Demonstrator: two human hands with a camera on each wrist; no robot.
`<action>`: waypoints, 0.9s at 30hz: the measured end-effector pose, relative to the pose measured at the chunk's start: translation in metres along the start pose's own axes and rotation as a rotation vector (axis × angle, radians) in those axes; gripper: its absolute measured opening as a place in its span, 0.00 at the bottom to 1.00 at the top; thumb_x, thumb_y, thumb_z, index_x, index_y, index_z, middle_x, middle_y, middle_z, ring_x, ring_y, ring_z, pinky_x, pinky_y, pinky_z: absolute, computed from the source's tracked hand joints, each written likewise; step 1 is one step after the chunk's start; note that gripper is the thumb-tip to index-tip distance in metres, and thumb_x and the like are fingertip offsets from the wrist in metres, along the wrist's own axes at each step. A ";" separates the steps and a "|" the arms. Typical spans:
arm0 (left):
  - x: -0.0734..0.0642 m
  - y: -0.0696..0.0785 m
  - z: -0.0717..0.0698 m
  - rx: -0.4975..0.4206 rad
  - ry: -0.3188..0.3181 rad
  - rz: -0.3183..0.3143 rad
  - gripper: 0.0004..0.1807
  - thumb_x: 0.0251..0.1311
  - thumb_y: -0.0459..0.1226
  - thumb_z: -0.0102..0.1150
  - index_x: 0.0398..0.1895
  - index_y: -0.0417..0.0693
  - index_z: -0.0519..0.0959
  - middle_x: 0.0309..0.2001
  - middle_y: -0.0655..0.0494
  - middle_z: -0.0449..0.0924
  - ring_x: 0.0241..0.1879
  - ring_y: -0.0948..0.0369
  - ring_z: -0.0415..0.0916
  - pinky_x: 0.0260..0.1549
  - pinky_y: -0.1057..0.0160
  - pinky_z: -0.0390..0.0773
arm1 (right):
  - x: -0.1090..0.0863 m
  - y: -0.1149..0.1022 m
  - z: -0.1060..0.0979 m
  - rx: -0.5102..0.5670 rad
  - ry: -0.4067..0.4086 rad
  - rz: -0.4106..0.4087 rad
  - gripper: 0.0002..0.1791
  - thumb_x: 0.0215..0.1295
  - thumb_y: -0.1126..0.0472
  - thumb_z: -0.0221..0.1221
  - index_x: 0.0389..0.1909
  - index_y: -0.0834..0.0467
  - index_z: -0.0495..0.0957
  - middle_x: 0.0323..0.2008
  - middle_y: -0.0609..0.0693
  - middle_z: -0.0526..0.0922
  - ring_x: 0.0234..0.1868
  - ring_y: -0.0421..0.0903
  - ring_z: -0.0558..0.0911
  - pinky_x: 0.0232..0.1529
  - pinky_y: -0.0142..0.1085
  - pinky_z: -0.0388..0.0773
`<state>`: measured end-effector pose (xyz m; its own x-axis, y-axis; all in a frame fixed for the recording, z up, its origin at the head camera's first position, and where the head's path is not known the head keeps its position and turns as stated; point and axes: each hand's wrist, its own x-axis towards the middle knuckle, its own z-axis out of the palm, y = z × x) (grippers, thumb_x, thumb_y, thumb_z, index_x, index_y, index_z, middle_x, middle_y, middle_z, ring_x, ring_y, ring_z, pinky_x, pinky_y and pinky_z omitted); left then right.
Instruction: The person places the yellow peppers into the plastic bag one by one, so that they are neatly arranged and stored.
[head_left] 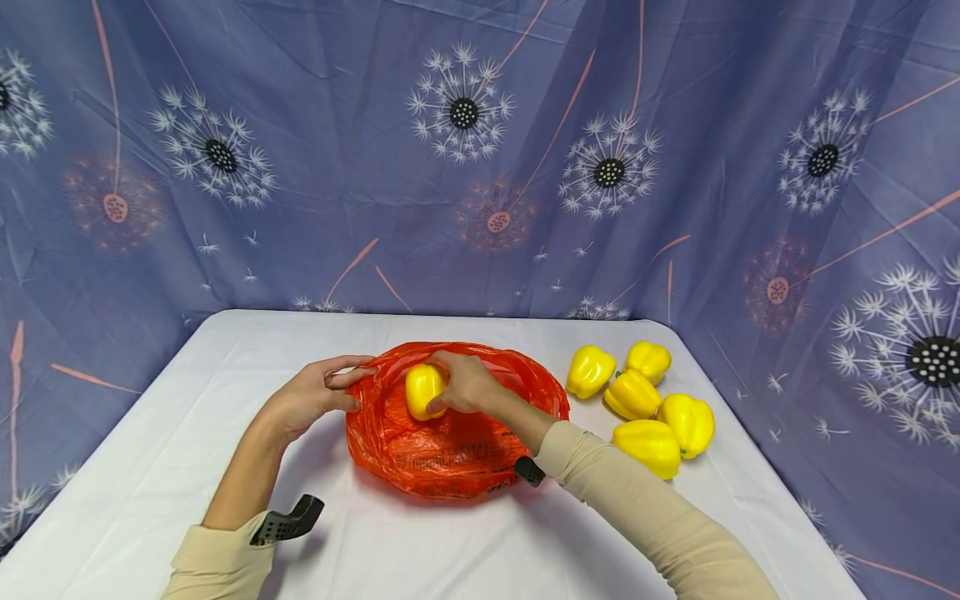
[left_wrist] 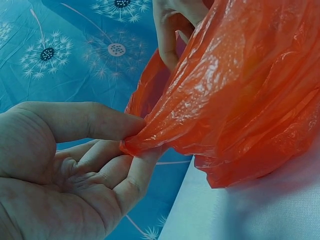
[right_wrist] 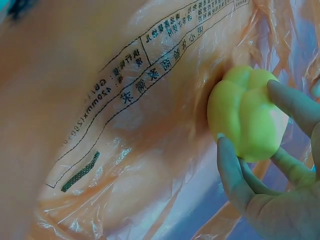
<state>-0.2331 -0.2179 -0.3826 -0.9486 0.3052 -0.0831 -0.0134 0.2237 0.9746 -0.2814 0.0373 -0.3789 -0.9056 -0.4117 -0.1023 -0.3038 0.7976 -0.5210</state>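
1. Worktop (head_left: 420, 550): white-covered, carries everything you're working with.
2. Red bag (head_left: 450, 467): sits mid-worktop, mouth spread upward. Thin, crinkled film; likely near weightless, limp and quick to tear or slide. Best held by you at the gathered rim, a fold between thumb and fingers, rather than at a single stretched layer.
3. Loose peppers (head_left: 632, 394): five, yellow, clustered right of the bag. Glossy skins, so probably slick; the rounded sides may roll if you nudge them.
4. Left hand (head_left: 303, 400): your thumb and fingers pinch the bag's left rim, seen clearly in the left wrist view.
5. Right hand (head_left: 465, 383): reaches into the bag's mouth, your fingers and thumb spread around one pepper, gripping its sides.
6. Held pepper (head_left: 424, 392): yellow, lobed, within the bag's mouth; you can't tell whether it touches the film. Looks firm and light enough for one hand. Suggested hold: fingertips across opposite lobes, moderate squeeze, since too hard might bruise it and too loose might let it slip.
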 end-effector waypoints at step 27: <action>0.001 -0.001 0.001 0.007 -0.004 -0.001 0.41 0.50 0.22 0.58 0.74 0.35 0.65 0.69 0.35 0.70 0.74 0.44 0.61 0.47 0.69 0.79 | 0.001 -0.001 0.012 -0.049 0.043 -0.041 0.41 0.53 0.52 0.76 0.69 0.48 0.73 0.66 0.49 0.78 0.69 0.55 0.71 0.69 0.51 0.68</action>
<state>-0.2337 -0.2174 -0.3840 -0.9474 0.3088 -0.0846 -0.0119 0.2300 0.9731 -0.2777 0.0305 -0.3887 -0.9037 -0.4258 -0.0446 -0.3540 0.8018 -0.4814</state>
